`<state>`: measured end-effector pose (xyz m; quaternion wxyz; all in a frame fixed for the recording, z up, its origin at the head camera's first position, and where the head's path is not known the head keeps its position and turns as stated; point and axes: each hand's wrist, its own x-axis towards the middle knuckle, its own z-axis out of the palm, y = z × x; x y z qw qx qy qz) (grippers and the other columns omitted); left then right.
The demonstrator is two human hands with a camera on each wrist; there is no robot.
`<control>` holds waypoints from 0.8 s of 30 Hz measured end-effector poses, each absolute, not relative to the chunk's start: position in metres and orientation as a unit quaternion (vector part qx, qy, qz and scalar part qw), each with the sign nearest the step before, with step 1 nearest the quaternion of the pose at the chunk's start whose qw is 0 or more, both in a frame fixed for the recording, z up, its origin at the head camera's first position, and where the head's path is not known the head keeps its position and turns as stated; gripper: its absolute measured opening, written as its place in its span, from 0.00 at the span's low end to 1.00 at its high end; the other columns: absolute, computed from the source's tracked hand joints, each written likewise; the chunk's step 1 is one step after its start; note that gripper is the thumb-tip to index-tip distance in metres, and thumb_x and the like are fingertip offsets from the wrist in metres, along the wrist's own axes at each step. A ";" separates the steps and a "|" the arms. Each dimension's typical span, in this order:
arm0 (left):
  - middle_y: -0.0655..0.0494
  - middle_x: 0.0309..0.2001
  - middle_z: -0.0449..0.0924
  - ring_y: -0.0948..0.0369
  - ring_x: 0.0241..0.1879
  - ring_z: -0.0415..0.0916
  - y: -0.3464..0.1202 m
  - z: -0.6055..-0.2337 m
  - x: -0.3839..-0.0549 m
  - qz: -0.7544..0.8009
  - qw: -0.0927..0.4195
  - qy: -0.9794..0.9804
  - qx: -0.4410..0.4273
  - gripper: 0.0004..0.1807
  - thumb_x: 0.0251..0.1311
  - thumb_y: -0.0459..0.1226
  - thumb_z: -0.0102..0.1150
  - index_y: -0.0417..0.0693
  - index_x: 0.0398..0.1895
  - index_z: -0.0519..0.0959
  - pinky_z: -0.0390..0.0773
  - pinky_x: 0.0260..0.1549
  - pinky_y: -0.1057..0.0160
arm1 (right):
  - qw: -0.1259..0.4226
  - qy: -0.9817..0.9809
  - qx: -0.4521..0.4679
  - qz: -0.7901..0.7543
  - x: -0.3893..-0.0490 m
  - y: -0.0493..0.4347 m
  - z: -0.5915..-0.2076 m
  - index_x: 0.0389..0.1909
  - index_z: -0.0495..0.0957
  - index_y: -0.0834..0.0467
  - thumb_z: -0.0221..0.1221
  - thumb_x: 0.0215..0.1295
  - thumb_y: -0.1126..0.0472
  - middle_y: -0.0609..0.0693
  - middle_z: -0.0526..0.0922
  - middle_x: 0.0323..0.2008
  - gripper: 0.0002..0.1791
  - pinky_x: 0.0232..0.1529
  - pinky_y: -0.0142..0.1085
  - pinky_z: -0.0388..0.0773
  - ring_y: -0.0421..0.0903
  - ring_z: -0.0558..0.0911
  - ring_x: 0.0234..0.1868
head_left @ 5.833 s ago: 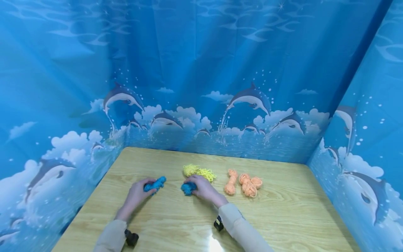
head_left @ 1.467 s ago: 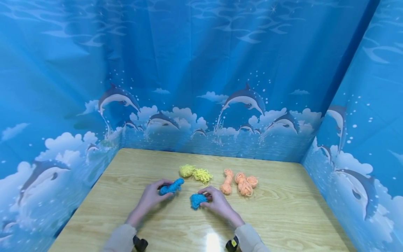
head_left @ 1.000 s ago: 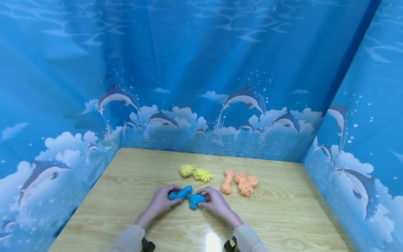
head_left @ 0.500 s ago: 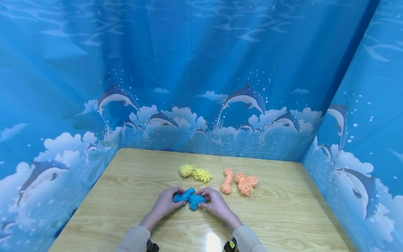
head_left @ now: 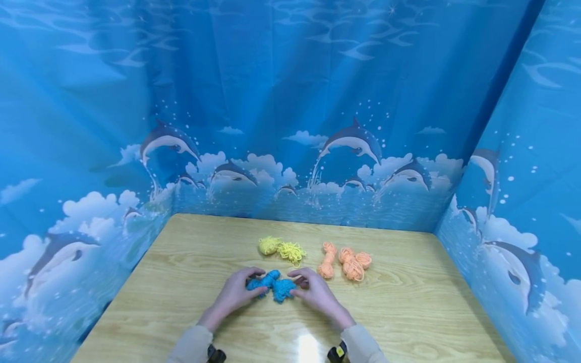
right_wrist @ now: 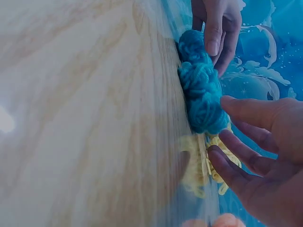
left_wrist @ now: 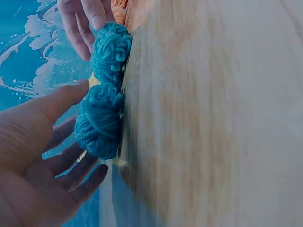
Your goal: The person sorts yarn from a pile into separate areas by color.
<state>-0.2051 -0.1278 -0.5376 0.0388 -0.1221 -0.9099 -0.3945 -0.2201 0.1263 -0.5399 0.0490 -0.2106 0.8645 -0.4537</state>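
Observation:
Two blue yarn skeins lie side by side on the table, touching. The left skein (head_left: 264,283) (left_wrist: 99,123) is narrow-waisted and tilted; the right skein (head_left: 282,290) (right_wrist: 203,97) is bunched. My left hand (head_left: 238,290) (left_wrist: 42,142) is around the left skein, its fingers loosely spread, thumb at the skein's edge and fingertips mostly apart from it. On the other side, my right hand (head_left: 316,292) (right_wrist: 265,146) has its thumb tip against the right skein, while the other fingers stand off with a gap.
Behind the blue skeins lie a yellow yarn ball (head_left: 269,245) and a loose yellow skein (head_left: 292,252). Orange yarn skeins (head_left: 328,261) (head_left: 355,264) are farther right. A dolphin-print curtain (head_left: 281,126) borders the wooden table (head_left: 408,302).
The left hand brought its blue skein rightward until it met the right one, which was drawn nearer earlier. Within the last half second both hands have loosened from the skeins.

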 end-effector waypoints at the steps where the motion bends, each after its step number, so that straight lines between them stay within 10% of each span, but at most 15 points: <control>1: 0.53 0.50 0.85 0.53 0.49 0.82 -0.128 -0.537 -0.205 -0.396 0.042 -0.910 -0.119 0.21 0.58 0.42 0.74 0.49 0.53 0.83 0.82 0.52 0.48 | 0.048 0.863 -0.212 -0.456 -0.220 0.128 -0.540 0.57 0.81 0.55 0.69 0.62 0.61 0.50 0.82 0.53 0.21 0.55 0.43 0.83 0.51 0.83 0.51; 24: 0.48 0.65 0.77 0.45 0.65 0.73 -0.143 -0.519 -0.200 -0.377 0.063 -0.920 -0.090 0.25 0.70 0.46 0.61 0.50 0.67 0.76 0.70 0.66 0.40 | -0.005 0.885 -0.192 -0.425 -0.207 0.162 -0.521 0.63 0.77 0.58 0.60 0.73 0.59 0.55 0.80 0.60 0.20 0.58 0.50 0.81 0.58 0.80 0.58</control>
